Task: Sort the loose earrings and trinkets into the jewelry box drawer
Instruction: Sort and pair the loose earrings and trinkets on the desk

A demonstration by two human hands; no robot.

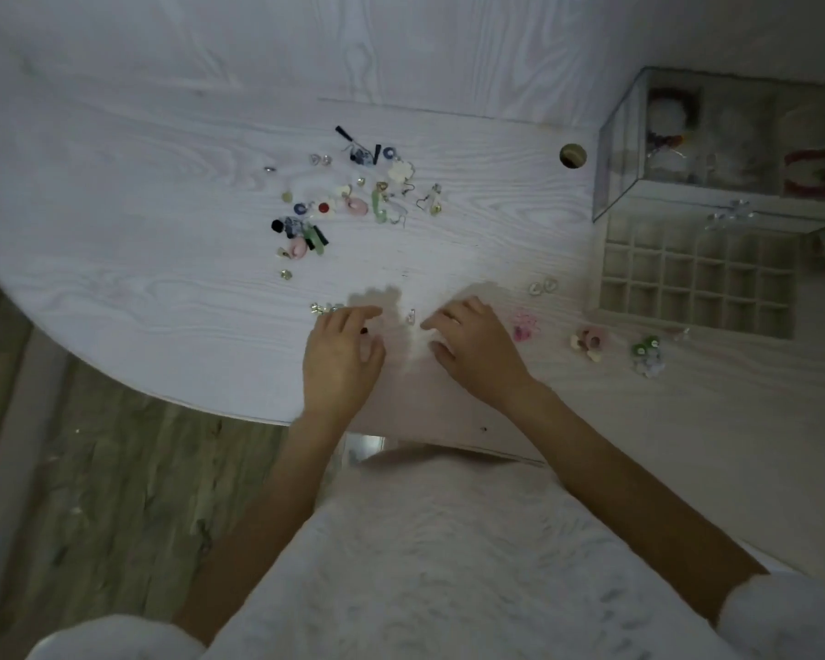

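A scatter of loose earrings and trinkets (348, 197) lies mid-table, with several sorted pairs nearer the right: a pink pair (525, 323), a flower pair (589, 344) and a green pair (645, 350). The pulled-out jewelry box drawer (696, 278) with its grid of small compartments stands at the right. A small clear earring (410, 316) lies between my hands. My left hand (341, 354) rests on the table, fingers curled, a tiny dark piece (364, 331) by its fingertips. My right hand (472, 345) rests just right of the earring, fingers apart.
A glass-topped jewelry box (734, 135) with bracelets stands behind the drawer. A round cable hole (572, 156) sits in the white wood-grain desk (163, 231). Small clear studs (325, 308) lie by my left hand. The desk edge curves near my body; floor lies to the left.
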